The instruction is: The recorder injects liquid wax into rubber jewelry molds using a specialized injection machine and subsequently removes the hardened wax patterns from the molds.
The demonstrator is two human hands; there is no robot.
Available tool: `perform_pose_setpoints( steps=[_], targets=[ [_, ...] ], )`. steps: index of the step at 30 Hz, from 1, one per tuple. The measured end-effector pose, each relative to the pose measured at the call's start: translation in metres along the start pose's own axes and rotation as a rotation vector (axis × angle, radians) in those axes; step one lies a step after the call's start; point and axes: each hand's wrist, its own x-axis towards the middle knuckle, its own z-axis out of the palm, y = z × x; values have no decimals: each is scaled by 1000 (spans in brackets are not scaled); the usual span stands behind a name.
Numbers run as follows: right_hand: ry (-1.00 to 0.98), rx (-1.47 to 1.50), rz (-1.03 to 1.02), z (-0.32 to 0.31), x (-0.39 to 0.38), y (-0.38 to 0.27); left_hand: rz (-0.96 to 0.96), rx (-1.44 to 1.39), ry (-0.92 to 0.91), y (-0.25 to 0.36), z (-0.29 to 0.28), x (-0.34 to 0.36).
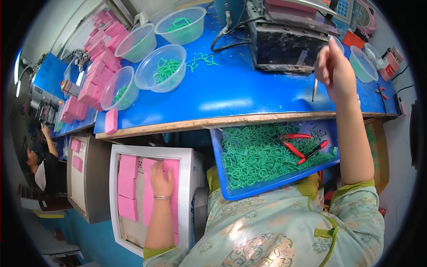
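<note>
My left hand (161,180) rests on pink blocks (127,209) laid in rows inside a white-framed box (187,158) at lower centre-left, its fingers loosely bent and thumb apart, gripping nothing that I can see. My right hand (333,66) is raised at the front of a dark metal machine (284,44), index finger pointing up, other fingers half curled, nothing visible in it. A thin wooden stick (315,91) stands just beside it. Below, a blue tray (222,187) holds many green loop pieces (249,155), with red-handled pliers (296,151) on them.
Plastic bowls (142,84) with green pieces, loose green pieces (200,60) and stacked pink blocks (95,82) lie on the blue table (235,95). Another box (84,196) stands left. A co-worker (44,173) sits further left. A fan (362,22) is back right.
</note>
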Motion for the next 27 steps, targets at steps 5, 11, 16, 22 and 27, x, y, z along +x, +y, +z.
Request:
perform_pose_setpoints(
  steps=[5, 11, 16, 22, 27],
  targets=[
    [161, -609, -171, -25, -50, 8, -8, -16, -37, -3, 4, 9],
    [-7, -1224, -556, -39, -64, 30, -282, -17, -229, 1, 13, 18],
    [14, -1293, -567, -53, -75, 35, -430, 8, -328, 13, -8, 30],
    [127, -1264, -653, -61, -75, 33, -318, -48, -267, 27, -13, 32],
    [-79, -696, -471, -36, -110, 24, -161, -174, 57, 105, -36, 29]
  ],
)
